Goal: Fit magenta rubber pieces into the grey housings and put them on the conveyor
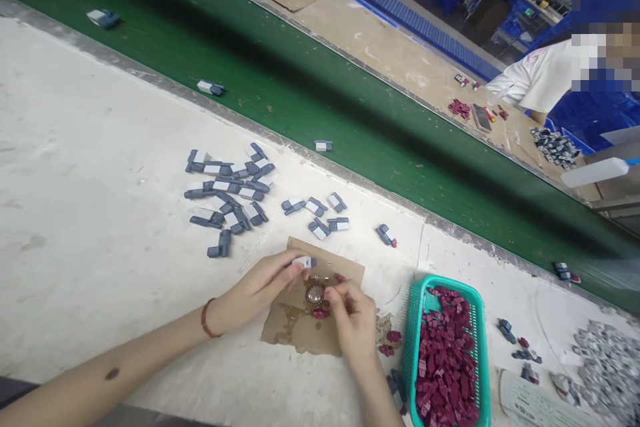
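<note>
My left hand pinches a small grey-and-dark-blue plastic part above a sheet of brown cardboard. My right hand has its thumb and index finger closed together beside a small round, shiny dish on the cardboard. What lies between those fingertips, if anything, is too small to make out. Dark red pieces lie around the dish, and wet-looking stains mark the cardboard. Beyond my hands, several similar grey-and-blue parts lie in a loose group, with a few more to its right.
A teal basket full of dark red pieces stands right of my right hand. Farther right is a pile of light grey pieces. A green conveyor belt crosses beyond, carrying scattered parts. Across it sits a person.
</note>
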Demonstrator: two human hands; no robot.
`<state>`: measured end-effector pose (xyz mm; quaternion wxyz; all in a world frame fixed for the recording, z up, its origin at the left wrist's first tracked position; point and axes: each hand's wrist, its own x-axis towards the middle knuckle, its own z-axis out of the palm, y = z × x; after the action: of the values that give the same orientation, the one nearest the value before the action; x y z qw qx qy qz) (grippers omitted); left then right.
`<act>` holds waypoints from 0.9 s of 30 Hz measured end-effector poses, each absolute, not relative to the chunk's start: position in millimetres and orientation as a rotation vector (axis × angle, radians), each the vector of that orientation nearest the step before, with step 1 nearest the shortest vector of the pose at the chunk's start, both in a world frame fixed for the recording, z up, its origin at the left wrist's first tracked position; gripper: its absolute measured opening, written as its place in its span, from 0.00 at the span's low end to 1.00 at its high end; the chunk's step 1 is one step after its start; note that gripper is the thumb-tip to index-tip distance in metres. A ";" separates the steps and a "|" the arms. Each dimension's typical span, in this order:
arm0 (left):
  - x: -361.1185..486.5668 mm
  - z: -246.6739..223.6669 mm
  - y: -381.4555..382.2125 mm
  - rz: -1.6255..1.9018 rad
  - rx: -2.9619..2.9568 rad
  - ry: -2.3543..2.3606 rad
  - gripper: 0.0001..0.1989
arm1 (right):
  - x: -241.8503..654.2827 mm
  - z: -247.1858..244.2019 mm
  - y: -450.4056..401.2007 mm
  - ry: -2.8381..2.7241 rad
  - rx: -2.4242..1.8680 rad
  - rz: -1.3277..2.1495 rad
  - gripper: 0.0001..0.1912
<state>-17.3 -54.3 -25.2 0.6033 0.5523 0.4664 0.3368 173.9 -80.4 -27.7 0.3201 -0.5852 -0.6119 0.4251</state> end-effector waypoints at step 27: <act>-6.5 -41.8 -72.8 0.751 2.071 0.914 0.22 | 157.1 -21.7 -87.9 -1.313 -1.426 1.219 0.20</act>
<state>-6.5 -72.8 -41.8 0.3693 0.8069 0.3562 0.2927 157.1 -87.9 -21.7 0.4130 -0.5671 -0.5223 0.4849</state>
